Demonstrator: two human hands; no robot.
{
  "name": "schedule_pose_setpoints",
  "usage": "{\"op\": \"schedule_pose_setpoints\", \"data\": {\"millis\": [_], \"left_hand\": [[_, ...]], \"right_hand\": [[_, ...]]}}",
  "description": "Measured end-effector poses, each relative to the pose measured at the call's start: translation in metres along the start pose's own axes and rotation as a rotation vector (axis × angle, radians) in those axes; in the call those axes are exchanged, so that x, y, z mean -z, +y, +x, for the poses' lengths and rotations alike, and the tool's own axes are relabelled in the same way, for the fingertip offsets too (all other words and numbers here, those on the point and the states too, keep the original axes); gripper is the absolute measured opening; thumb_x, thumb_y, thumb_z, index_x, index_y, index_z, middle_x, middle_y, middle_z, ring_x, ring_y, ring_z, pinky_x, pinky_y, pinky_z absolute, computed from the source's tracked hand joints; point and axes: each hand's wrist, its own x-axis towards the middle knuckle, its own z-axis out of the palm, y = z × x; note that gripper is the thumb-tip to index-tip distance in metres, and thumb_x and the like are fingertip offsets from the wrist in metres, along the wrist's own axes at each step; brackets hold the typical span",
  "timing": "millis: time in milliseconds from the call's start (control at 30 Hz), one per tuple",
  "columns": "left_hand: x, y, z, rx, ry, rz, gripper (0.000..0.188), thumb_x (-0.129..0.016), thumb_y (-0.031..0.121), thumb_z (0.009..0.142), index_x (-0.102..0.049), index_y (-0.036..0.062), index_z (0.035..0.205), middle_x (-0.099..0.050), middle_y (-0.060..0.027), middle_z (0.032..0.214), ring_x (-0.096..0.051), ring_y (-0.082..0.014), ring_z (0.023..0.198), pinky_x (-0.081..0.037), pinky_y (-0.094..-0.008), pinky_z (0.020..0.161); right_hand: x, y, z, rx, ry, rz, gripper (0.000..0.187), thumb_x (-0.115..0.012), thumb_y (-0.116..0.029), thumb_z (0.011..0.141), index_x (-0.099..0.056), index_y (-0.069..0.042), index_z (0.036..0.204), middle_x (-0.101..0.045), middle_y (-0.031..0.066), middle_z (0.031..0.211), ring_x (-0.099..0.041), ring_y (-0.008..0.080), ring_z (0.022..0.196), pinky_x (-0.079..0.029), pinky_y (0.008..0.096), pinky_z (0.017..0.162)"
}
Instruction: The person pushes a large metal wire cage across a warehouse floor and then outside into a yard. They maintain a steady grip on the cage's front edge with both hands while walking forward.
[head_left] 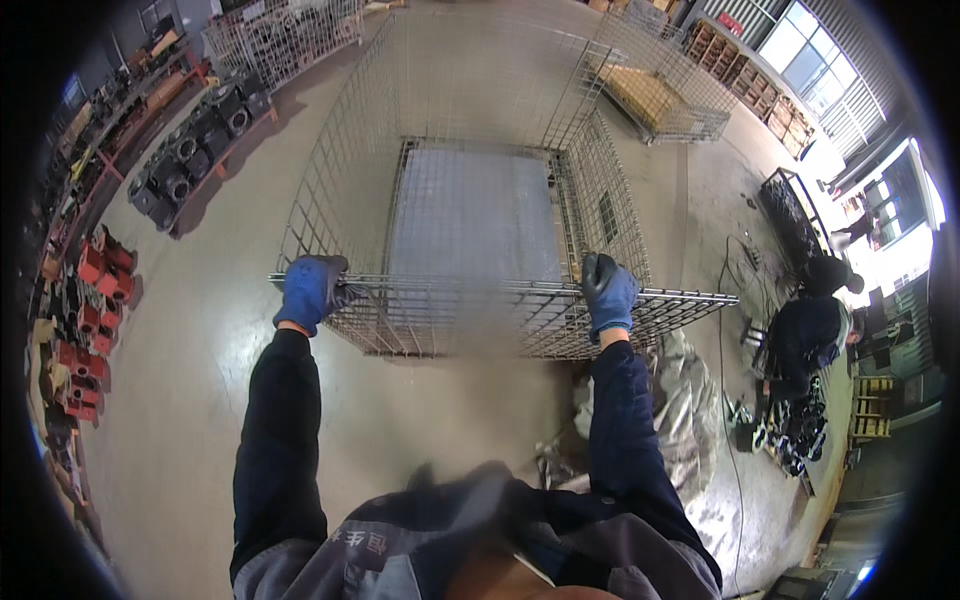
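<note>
A large wire mesh cage point(622, 205) stands on the floor in front of me, with a flat grey sheet point(470, 215) lying on its base. Its near mesh panel point(410, 300) has a top edge that runs across between my hands. My left hand point(312, 290), in a blue and black work glove, is wrapped round this edge near its left end. Farther right, my right hand point(608, 292), gloved alike, grips the same edge, which extends beyond it to the right. The fingertips of both hands are partly hidden. A blur covers the middle of the panel.
Dark metal castings point(200, 145) sit in a row on the left, with red housings point(95, 320) nearer. Another wire cage point(690, 105) stands at the back right. A crumpled grey sheet point(690, 390) lies near my right arm; a person point(805, 335) crouches beyond a floor cable point(726, 420).
</note>
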Motion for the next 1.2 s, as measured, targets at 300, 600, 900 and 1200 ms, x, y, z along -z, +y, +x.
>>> {"op": "schedule_pose_setpoints", "data": {"millis": [300,600,900,1200], "left_hand": [[-0.037,-0.037,0.215,0.096,-0.026,0.068,0.034,-0.074,0.046,0.077,-0.070,0.0133,0.085,-0.068,-0.0154,0.079,-0.066,-0.0381,0.076,-0.052,-0.0480,0.067],[-0.077,-0.100,0.439,0.221,-0.106,0.110,0.042,-0.070,0.055,0.078,-0.072,0.0129,0.084,-0.070,-0.0153,0.081,-0.067,-0.0391,0.076,-0.053,-0.0497,0.069],[-0.131,-0.212,0.664,0.151,0.190,0.088,0.032,-0.071,0.043,0.077,-0.070,0.0111,0.080,-0.069,-0.0165,0.078,-0.067,-0.0396,0.076,-0.052,-0.0493,0.068],[-0.117,-0.277,0.878,0.211,0.290,0.074,0.036,-0.075,0.028,0.076,-0.072,0.0176,0.110,-0.072,-0.0126,0.105,-0.066,-0.0332,0.104,-0.046,-0.0477,0.099]], "right_hand": [[-0.118,0.037,0.219,0.086,-0.005,0.094,0.042,-0.053,-0.043,0.095,-0.069,-0.007,0.081,-0.066,0.0222,0.072,-0.065,0.0440,0.071,-0.049,0.0522,0.066],[-0.220,0.061,0.441,0.211,-0.013,0.220,0.028,-0.061,-0.033,0.092,-0.068,-0.016,0.113,-0.068,0.0147,0.113,-0.062,0.0369,0.106,-0.044,0.0498,0.097],[-0.345,0.108,0.571,0.127,0.190,-0.059,0.048,-0.060,-0.037,0.093,-0.056,-0.012,0.135,-0.054,0.0197,0.135,-0.047,0.0394,0.128,-0.033,0.0534,0.110],[-0.477,0.139,0.533,0.006,-0.320,0.094,0.021,-0.069,-0.026,0.085,-0.074,-0.014,0.101,-0.074,0.0102,0.101,-0.070,0.0333,0.091,-0.054,0.0426,0.085]]}}
